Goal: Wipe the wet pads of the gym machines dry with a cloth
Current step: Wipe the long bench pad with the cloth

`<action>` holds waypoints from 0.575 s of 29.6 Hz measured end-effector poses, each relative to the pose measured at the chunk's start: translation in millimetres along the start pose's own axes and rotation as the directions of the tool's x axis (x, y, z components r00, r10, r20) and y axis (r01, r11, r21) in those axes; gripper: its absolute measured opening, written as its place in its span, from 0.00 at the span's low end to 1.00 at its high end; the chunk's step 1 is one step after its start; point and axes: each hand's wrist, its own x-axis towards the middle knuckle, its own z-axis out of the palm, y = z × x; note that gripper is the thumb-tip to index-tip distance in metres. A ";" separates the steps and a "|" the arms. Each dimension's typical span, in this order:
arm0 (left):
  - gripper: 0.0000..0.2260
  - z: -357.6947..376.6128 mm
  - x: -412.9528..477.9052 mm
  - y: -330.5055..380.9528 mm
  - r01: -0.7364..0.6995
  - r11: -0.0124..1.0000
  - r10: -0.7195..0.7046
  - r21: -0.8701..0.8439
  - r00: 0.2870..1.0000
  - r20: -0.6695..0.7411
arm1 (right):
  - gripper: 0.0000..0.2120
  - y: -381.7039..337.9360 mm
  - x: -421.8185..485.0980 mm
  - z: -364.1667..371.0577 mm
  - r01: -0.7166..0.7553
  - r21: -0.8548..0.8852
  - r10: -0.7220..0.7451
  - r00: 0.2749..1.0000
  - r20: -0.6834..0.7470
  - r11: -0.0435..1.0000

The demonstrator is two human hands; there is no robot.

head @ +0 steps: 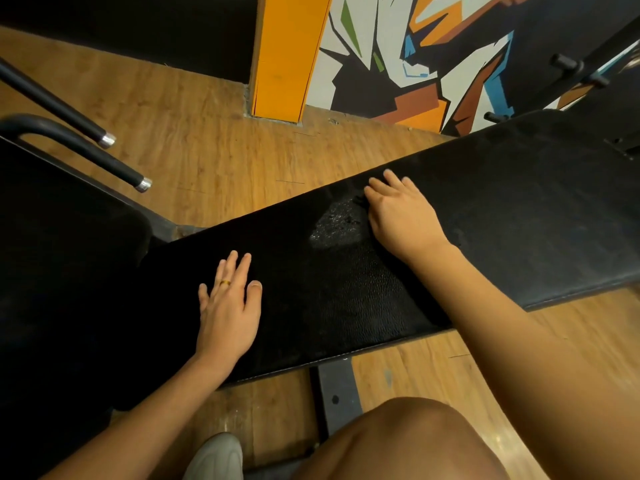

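Bench pad (519, 209), black, runs from lower left to upper right above a wooden floor (207, 150). A wet patch (334, 226) glistens mid-pad, just beside my right hand (401, 216). That hand lies flat near the far edge with its fingers spread; whether a dark cloth sits beneath it I cannot tell. My left hand (228, 310) rests flat and released toward the near edge. A second pad (62, 254) adjoins at left, with chrome-tipped bars (114, 167) over it.
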 end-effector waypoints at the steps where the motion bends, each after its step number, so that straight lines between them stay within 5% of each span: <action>1: 0.23 0.0 -0.7 0.6 -0.001 1.000 0.001 0.001 1.000 0.003 | 0.18 0.0 6.8 -1.2 -0.018 0.001 0.018 1.000 0.009 1.000; 11: 0.23 -0.9 0.1 0.2 -0.003 1.000 0.003 0.000 1.000 0.010 | 0.32 13.1 -6.4 -20.8 0.070 0.083 -0.083 0.984 0.159 0.994; 17: 0.23 -1.1 0.7 0.7 0.002 1.000 -0.002 -0.006 1.000 0.014 | 0.27 9.2 -4.6 -10.6 -0.027 0.068 0.021 0.996 0.091 0.997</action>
